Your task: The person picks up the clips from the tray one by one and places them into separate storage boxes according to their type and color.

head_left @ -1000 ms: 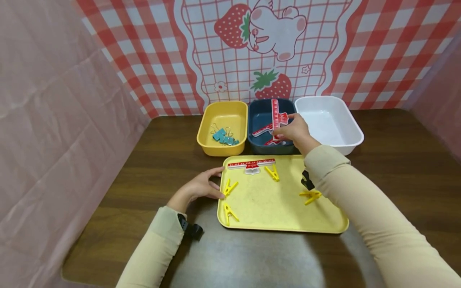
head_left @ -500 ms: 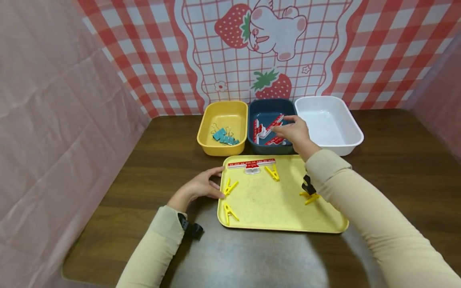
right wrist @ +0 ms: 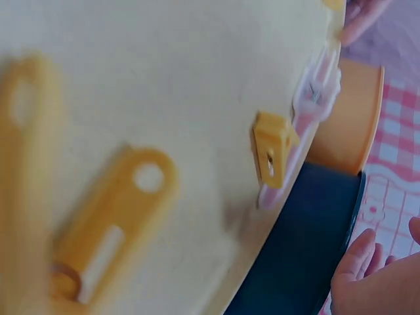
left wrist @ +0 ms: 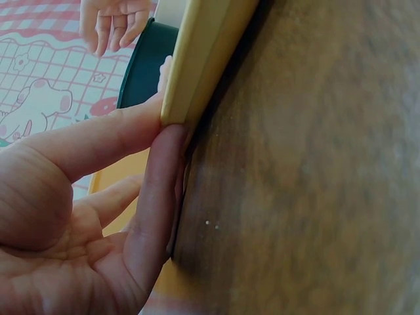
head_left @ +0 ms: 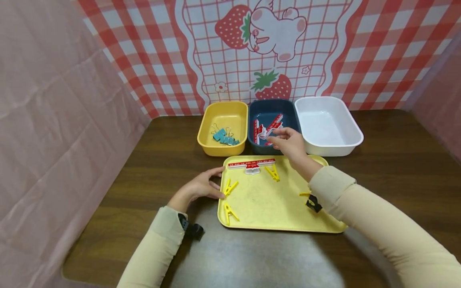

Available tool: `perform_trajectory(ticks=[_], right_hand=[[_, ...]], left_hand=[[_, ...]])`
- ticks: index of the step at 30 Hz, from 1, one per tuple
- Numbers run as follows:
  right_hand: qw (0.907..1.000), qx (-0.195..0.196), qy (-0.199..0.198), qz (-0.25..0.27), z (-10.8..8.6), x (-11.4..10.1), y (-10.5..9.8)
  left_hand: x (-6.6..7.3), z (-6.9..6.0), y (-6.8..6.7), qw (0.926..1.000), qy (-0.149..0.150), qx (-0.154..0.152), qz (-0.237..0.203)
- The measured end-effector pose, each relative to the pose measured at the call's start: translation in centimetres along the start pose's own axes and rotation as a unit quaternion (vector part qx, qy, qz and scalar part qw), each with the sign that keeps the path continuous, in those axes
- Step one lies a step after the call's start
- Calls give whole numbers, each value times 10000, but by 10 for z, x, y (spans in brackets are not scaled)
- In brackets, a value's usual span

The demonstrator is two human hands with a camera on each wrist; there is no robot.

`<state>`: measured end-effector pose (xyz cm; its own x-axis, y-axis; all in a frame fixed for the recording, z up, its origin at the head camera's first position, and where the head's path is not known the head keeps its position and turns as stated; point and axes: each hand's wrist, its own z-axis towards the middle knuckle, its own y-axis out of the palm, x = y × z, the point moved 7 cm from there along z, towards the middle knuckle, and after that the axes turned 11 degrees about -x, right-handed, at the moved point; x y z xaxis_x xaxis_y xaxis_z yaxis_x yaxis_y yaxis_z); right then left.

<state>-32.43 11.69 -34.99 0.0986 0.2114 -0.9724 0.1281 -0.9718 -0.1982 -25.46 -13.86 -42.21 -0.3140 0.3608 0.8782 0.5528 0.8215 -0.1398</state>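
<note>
My left hand (head_left: 199, 186) pinches the left rim of a pale yellow tray (head_left: 266, 208); in the left wrist view its thumb and fingers close on the tray edge (left wrist: 197, 59). My right hand (head_left: 289, 144) hovers over the front of a dark blue bin (head_left: 264, 106), fingers loosely bent and holding nothing. Inside that bin lie several red-and-white bag clips (head_left: 256, 130), partly hidden by the hand. Another red-and-white bag clip (head_left: 252, 163) lies along the tray's back edge. Several yellow clothespins (head_left: 272, 173) are scattered on the tray, one partly covered by the right wrist's black strap.
Left of the blue bin stands a yellow bin (head_left: 223, 151) holding teal binder clips (head_left: 226, 138). To the right is a white bin (head_left: 329, 150). All three stand in a row behind the tray, before a red-checked cloth (head_left: 151, 52), on a brown wooden table (head_left: 399, 160).
My right hand let go of a red-and-white bag clip, which now lies in the blue bin, then drew back toward the tray. The left hand stayed on the tray rim.
</note>
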Motion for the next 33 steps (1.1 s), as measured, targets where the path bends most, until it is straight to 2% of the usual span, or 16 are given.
perform_trajectory(ticks=[5,9,11,15,20,27,30,33], right_hand=[[9986,-211,-125,-475,-9,4,8],[9913,-690,-334,-1069,-13,5,18],[9813,-1107,-477,-1502,-15,4,27],[9541,-1794,-719,-2288,-17,4,44],[9305,-2105,-703,-2914,-13,7,54],[8773,-2396,-782,-4086,-8,11,64],[8693,-2484,-769,-4204,-6,13,67],[8687,-2463,-667,-4247,-4,14,69]], left_hand=[[0,0,0,10000,26,-9,-19],[1,0,0,10000,19,25,-6],[1,0,0,10000,15,41,8],[1,0,-1,10000,-6,32,-13],[0,0,-1,10000,45,-3,-27],[0,0,0,10000,61,-30,-14],[0,0,0,10000,51,-17,10],[1,0,0,10000,69,-3,-9]])
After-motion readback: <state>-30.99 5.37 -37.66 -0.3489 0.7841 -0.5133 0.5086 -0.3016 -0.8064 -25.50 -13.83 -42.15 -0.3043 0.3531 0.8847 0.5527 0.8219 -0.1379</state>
